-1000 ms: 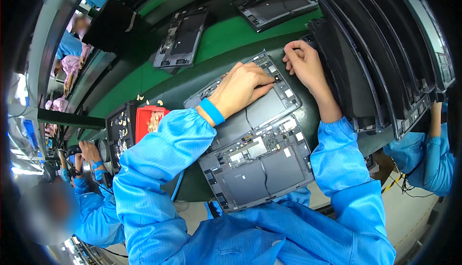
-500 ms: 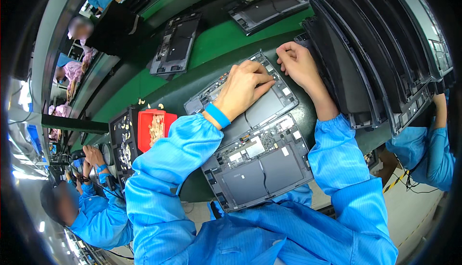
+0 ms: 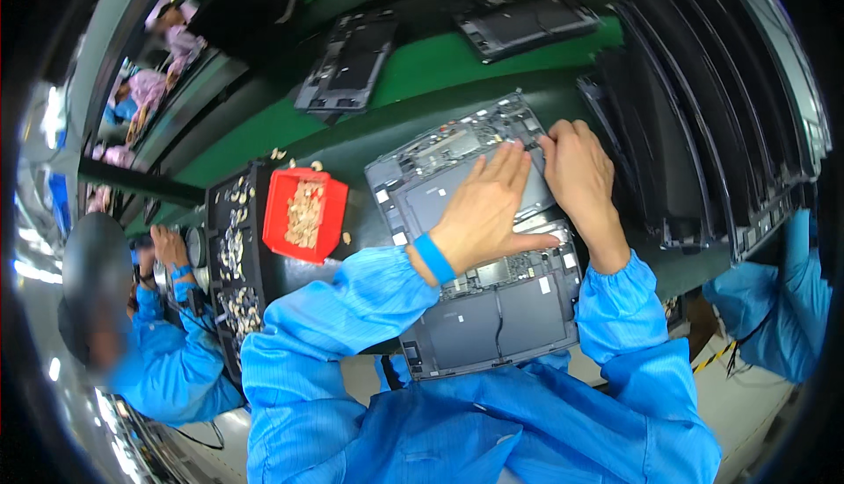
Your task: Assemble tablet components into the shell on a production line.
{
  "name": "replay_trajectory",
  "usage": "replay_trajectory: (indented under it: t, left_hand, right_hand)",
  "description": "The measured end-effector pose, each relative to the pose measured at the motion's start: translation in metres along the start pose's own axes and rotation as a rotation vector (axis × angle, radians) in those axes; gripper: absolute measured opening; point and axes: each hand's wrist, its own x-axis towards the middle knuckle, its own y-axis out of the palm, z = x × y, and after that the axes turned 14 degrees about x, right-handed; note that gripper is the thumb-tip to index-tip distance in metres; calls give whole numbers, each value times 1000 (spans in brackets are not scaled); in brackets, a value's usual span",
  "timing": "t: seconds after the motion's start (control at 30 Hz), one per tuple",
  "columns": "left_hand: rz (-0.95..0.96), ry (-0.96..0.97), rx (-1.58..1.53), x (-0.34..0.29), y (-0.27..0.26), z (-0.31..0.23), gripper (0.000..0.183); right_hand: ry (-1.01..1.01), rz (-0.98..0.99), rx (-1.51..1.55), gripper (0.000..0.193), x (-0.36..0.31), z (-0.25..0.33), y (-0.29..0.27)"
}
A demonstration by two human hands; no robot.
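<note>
Two opened tablets with bare circuit boards lie one beyond the other in front of me. My left hand (image 3: 483, 216), with a blue wrist band, stretches its fingers flat over the right part of the far tablet (image 3: 422, 207). Its thumb reaches over the board of the near tablet (image 3: 448, 334), which lies close to my body. At the far tablet's right edge, my right hand (image 3: 580, 172) has its fingers bent and drawn together, their tips near the left fingertips. Anything between those right fingers is hidden from view.
A red bin (image 3: 278, 211) of small pale pieces stands left, beside a black tray (image 3: 258, 211) of similar pieces. Two more opened tablets (image 3: 356, 66) (image 3: 527, 22) lie on the green surface beyond. Upright dark panels (image 3: 677, 132) stand right. Co-workers' blue sleeves (image 3: 176, 378) (image 3: 760, 269) show both sides.
My left hand has gone from bent fingers to lying flat, thumb spread toward the near tablet. My right hand has come in to the far tablet's right edge. The whole view has shifted slightly.
</note>
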Motion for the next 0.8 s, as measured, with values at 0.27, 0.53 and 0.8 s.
replay_trajectory:
  t: [0.27, 0.53, 0.8]
  left_hand:
    - [-157, 26, -130, -10, 22, -2, 114]
    - [-258, 41, -274, -7, 24, 1, 107]
    - [-545, -60, -227, -30, -18, -14, 74]
  right_hand:
    - [22, 28, 47, 21, 1, -8, 6]
    - [157, 107, 708, 33, 15, -37, 20]
    - [-162, -178, 562, 33, 63, -11, 0]
